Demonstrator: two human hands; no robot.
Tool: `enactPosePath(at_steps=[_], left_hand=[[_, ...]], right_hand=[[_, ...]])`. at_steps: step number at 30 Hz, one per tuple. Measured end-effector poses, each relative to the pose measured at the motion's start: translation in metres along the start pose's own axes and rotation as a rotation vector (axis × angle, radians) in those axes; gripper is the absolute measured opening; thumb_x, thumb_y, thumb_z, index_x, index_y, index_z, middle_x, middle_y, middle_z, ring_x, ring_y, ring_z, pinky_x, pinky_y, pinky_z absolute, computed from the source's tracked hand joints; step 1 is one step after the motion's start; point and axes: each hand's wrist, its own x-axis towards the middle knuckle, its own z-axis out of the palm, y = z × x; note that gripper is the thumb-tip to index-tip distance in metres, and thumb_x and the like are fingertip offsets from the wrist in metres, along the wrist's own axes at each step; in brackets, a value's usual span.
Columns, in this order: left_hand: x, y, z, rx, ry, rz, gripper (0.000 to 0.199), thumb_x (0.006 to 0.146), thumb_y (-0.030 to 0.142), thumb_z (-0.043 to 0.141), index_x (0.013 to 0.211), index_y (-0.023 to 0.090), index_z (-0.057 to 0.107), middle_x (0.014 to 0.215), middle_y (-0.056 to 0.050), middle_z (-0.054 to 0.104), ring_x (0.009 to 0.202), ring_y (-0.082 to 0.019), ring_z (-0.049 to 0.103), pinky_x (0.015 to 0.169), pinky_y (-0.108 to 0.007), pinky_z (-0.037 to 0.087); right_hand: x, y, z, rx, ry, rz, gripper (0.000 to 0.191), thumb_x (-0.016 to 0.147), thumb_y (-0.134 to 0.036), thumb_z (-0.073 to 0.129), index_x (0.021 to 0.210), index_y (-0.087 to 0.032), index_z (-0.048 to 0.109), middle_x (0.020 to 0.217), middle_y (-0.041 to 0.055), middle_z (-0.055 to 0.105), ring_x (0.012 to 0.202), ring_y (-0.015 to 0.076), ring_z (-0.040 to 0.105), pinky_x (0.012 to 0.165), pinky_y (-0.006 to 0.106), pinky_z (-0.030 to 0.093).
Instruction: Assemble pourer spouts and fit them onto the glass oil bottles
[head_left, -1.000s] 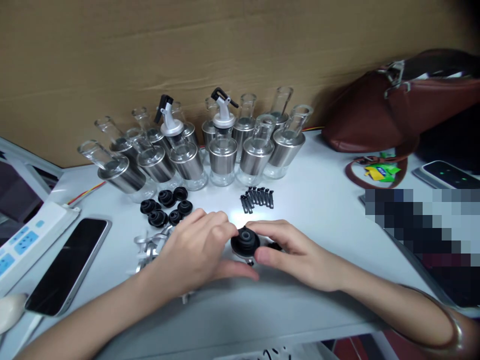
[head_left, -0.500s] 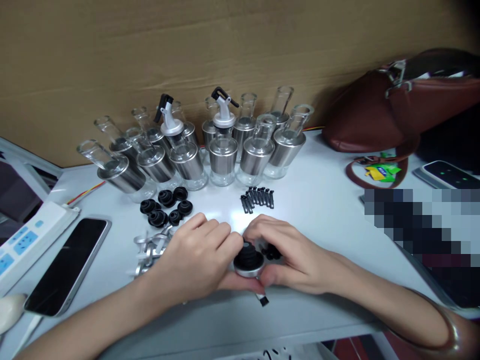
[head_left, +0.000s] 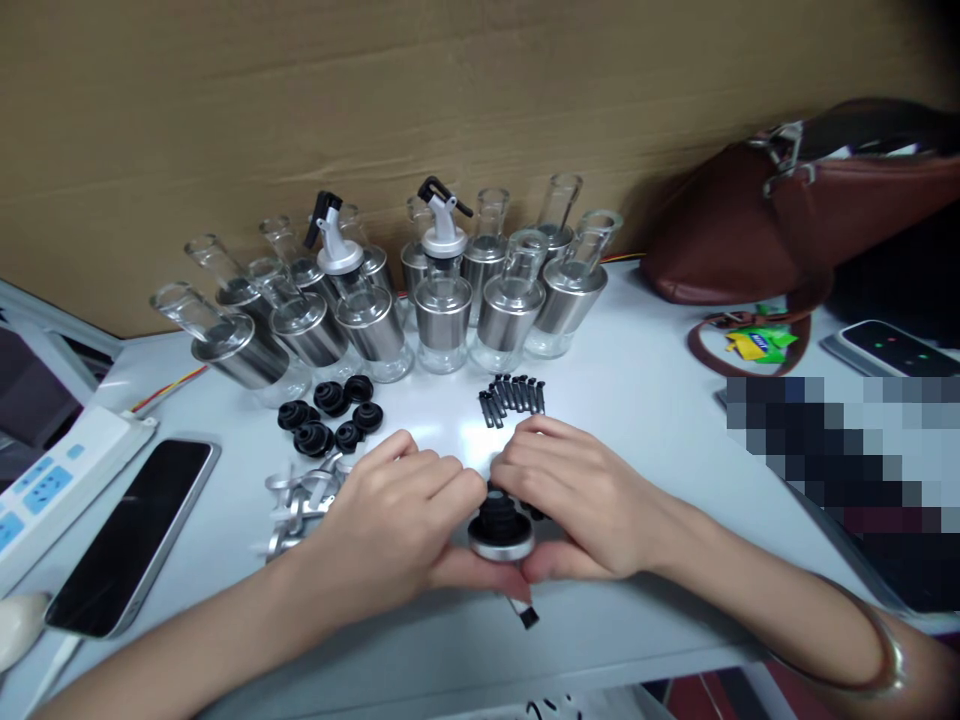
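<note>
Between my two hands is a pourer top [head_left: 501, 525] with a black ribbed stopper facing up, a silver rim and a black-tipped lever pointing down toward the table's front edge. My left hand [head_left: 416, 515] grips it from the left, its thumb under the rim. From the right, my right hand [head_left: 581, 500] holds the same piece, fingers curled behind the stopper and thumb near the rim. Silver pourer parts [head_left: 300, 500] lie left of my left hand, partly covered by it. Behind them sit several black stoppers [head_left: 313, 437]. Small black levers [head_left: 514, 397] lie beyond my right hand.
Glass bottles with steel sleeves [head_left: 442, 315] stand along the cardboard wall; two carry pourers. A phone [head_left: 135, 535] and power strip [head_left: 56, 480] lie left. A brown bag [head_left: 720, 235], its strap and a colourful packet [head_left: 761, 344] are at right.
My right fingers have shifted over the back of the stopper, and its thumb sits slightly lower. The pourer's lever end has moved slightly down. The whole view has shifted slightly.
</note>
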Motion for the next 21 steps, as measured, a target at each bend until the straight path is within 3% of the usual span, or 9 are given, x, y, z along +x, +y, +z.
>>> enactPosePath(at_steps=[6, 12, 16, 21], left_hand=[[0.0, 0.001, -0.001, -0.06, -0.045, -0.016, 0.056, 0.09, 0.064, 0.037, 0.059, 0.017, 0.04, 0.05, 0.007, 0.043, 0.047, -0.008, 0.038, 0.054, -0.024, 0.028], [0.0, 0.004, -0.005, -0.185, -0.045, -0.019, 0.053, 0.097, 0.056, 0.03, 0.06, 0.018, 0.035, 0.052, 0.008, 0.037, 0.047, -0.007, 0.032, 0.052, -0.024, 0.026], [-0.001, 0.006, -0.007, -0.229, -0.07, -0.016, 0.049, 0.096, 0.052, 0.038, 0.061, 0.018, 0.033, 0.053, 0.008, 0.036, 0.047, -0.008, 0.031, 0.053, -0.025, 0.026], [-0.003, 0.007, -0.008, -0.232, -0.08, -0.008, 0.051, 0.098, 0.052, 0.031, 0.06, 0.018, 0.032, 0.052, 0.008, 0.036, 0.046, -0.008, 0.03, 0.053, -0.025, 0.026]], right_hand=[[0.001, -0.003, -0.002, -0.082, 0.054, -0.074, 0.054, 0.101, -0.049, 0.02, 0.087, -0.013, 0.057, 0.059, 0.0018, 0.06, 0.056, 0.0159, 0.05, 0.059, 0.031, 0.039], [-0.001, -0.009, -0.001, -0.051, 0.167, -0.135, 0.044, 0.103, -0.038, 0.025, 0.089, -0.011, 0.056, 0.049, -0.0016, 0.05, 0.047, 0.0144, 0.038, 0.051, 0.03, 0.036], [-0.001, -0.013, 0.0, 0.021, 0.188, -0.128, 0.04, 0.103, -0.036, 0.025, 0.089, -0.013, 0.055, 0.047, -0.0036, 0.045, 0.045, 0.0138, 0.036, 0.048, 0.028, 0.033], [0.001, -0.017, 0.003, 0.116, 0.221, -0.086, 0.036, 0.103, -0.034, 0.027, 0.092, -0.014, 0.054, 0.049, -0.0041, 0.044, 0.046, 0.0136, 0.038, 0.047, 0.027, 0.033]])
